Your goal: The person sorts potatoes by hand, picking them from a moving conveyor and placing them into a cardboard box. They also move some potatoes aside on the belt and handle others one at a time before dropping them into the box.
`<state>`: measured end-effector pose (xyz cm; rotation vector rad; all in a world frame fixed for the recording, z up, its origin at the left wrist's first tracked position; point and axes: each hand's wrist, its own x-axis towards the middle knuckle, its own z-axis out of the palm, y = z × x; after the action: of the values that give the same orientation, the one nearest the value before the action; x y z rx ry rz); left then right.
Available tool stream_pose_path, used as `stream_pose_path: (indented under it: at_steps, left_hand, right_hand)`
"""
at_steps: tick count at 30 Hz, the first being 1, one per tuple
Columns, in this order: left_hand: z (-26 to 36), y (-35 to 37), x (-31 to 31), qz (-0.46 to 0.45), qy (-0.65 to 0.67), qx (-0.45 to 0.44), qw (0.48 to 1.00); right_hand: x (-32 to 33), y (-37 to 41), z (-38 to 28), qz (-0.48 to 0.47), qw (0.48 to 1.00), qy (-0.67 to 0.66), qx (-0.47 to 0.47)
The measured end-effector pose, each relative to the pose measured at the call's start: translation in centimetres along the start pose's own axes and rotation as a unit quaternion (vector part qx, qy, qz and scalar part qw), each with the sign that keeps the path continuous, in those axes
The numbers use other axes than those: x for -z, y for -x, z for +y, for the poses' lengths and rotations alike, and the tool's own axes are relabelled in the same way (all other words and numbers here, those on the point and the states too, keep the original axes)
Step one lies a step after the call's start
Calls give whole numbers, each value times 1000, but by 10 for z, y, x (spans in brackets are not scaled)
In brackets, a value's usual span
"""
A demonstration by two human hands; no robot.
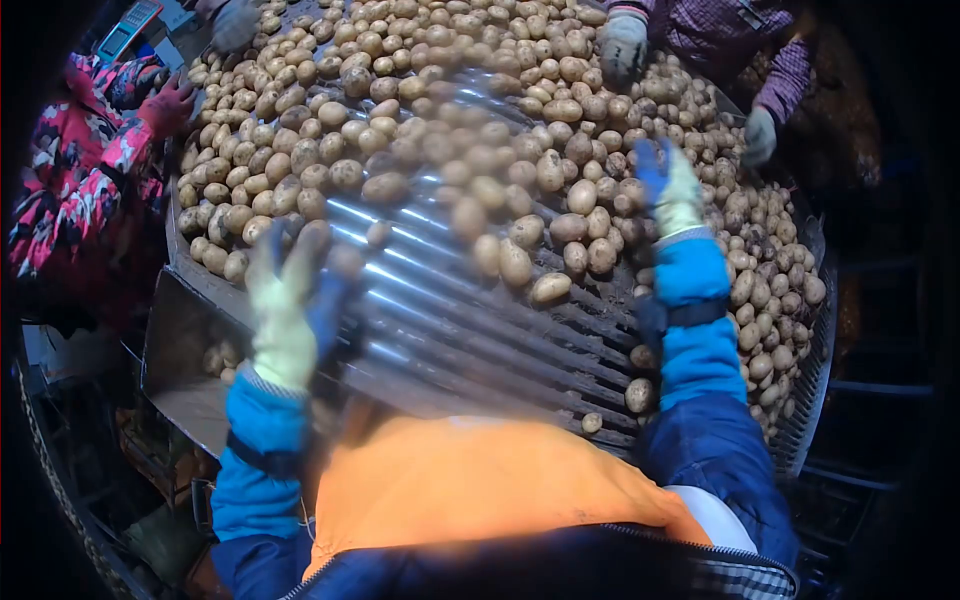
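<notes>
On the left I see a co-worker's red patterned sleeve (90, 180). My left hand (283, 310), in a pale yellow glove (too blurred to tell its grip), hovers over the ribbed metal rollers (450, 320). Small tan potatoes (420, 140) cover the rollers' far half. My right hand (668, 195) lies flat and unclenched on them.

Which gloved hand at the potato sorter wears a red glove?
The co-worker's hand at the picture's left, on a red patterned sleeve. The person's left hand and right hand wear yellow-and-blue gloves; the hands opposite wear grey.
</notes>
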<state>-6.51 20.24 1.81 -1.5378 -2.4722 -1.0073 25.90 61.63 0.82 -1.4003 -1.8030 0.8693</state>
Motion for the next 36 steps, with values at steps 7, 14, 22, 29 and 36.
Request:
stream_pose_path:
  at_steps: [7,14,22,29,36]
  left_hand:
    - [22,22,-19,-81,22,-26,996]
    - [26,21,-17,-90,28,-25,995]
    - [19,29,-20,-35,40,-16,998]
    - [21,28,-16,8,60,-18,998]
    - [20,32,-15,36,84,2,996]
  right_hand:
    - [31,-52,16,-159,902,400,-44]
    - [-32,5,-49,-195,882,425,58]
    - [-85,73,-116,-386,826,373,175]
    - [-117,79,-162,-348,739,409,407]
    - [-176,77,-147,-407,680,468,391]
